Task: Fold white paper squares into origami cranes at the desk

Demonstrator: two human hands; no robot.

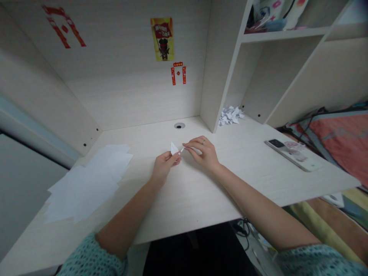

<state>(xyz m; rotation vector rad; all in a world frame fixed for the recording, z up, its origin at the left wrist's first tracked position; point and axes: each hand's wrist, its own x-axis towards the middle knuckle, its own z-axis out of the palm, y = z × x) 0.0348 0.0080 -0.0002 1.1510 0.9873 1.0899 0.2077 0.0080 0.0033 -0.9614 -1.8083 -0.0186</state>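
A small piece of folded white paper stands up between my hands, above the middle of the pale wood-grain desk. My left hand grips its lower part in curled fingers. My right hand, with a ring on one finger, pinches a thin white tip that runs out from the fold. Part of the paper is hidden by my fingers. Loose white paper sheets lie to the left of my left hand.
A heap of small folded white paper pieces sits under the shelf unit at the back. A phone lies on the desk at the right. A desk cable hole is near the back wall. Bedding lies beyond the right edge.
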